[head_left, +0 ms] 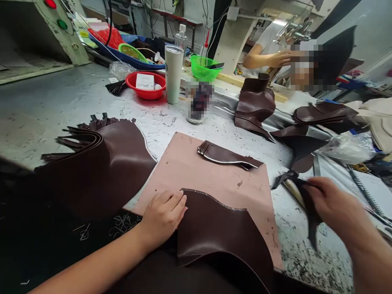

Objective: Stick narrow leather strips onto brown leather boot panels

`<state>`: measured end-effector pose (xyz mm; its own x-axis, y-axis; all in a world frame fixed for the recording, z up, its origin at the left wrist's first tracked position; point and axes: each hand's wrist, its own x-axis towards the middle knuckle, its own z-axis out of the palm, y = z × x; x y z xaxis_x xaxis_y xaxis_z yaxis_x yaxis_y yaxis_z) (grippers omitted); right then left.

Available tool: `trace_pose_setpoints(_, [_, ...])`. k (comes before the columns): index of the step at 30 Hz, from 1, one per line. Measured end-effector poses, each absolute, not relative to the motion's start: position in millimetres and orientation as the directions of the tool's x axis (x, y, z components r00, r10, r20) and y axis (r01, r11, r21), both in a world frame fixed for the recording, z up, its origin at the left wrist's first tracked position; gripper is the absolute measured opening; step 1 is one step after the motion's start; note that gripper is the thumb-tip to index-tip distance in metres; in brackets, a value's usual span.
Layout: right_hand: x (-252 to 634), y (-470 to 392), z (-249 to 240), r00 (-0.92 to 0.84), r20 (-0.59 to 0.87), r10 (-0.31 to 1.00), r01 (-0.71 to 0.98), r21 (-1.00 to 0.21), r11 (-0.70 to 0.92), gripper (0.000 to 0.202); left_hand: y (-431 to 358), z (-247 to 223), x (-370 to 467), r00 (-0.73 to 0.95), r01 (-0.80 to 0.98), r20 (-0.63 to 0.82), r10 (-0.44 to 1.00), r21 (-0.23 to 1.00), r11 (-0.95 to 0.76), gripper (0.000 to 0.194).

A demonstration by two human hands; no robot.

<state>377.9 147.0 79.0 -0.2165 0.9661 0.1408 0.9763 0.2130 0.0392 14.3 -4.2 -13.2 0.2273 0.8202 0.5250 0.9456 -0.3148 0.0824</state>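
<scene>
- Bare worktop [70, 92] gave a wide low lane at left, between the fanned stack [125, 147] and the red bowl [145, 93].
- That stack rose as a bulky barrier, its loose ends jutting left.
- Bowl, tall tumbler [173, 75] and blurred-out container [199, 108] hindered low reaches to the far side.
- A gap lay between that container and the upright brown pieces [255, 102].
- The pink board [180, 163] offered room between the small stack [226, 155] and the near brown piece [214, 228].
- At right, a dark strip [309, 216] in the right hand [327, 200], the clear plastic [349, 147] and a notebook [375, 190] narrowed passage.
</scene>
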Motion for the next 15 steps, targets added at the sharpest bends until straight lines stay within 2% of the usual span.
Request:
trace_pose_setpoints(1, [343, 148, 82, -0.290, 0.043, 0.956, 0.952, -0.092, 0.293, 0.028, -5, -13, 14, 0.236, 0.946, 0.527, 0.816, 0.069, -0.318, 0.017])
trace_pose_setpoints(2, [307, 149, 83, -0.435, -0.084, 0.896, 0.886, -0.214, 0.411, 0.026, -5, -13, 15, 0.244, 0.946, 0.529, 0.813, 0.054, -0.320, 0.017])
trace_pose_setpoints(4, [243, 150, 78, -0.683, -0.227, 0.694, 0.719, -0.376, 0.585, 0.025, -6, -12, 15, 0.252, 0.948, 0.532, 0.808, 0.032, -0.317, 0.017])
trace_pose_setpoints(6, [194, 151, 69, -0.763, -0.308, 0.568, 0.645, -0.425, 0.635, 0.027, -6, -12, 14, 0.254, 0.950, 0.526, 0.811, 0.023, -0.312, 0.018])
trace_pose_setpoints(9, [152, 154, 53, -0.759, -0.465, 0.455, 0.650, -0.505, 0.567, 0.023, -6, -12, 13, 0.271, 0.942, 0.519, 0.810, 0.029, -0.334, 0.018])
trace_pose_setpoints(12, [137, 157, 44, -0.726, -0.553, 0.409, 0.684, -0.516, 0.516, 0.023, -6, -13, 12, 0.281, 0.935, 0.524, 0.804, 0.039, -0.353, 0.018])
trace_pose_setpoints(15, [133, 157, 41, -0.710, -0.569, 0.415, 0.700, -0.502, 0.508, 0.023, -6, -13, 12, 0.287, 0.933, 0.535, 0.795, 0.033, -0.359, 0.018])
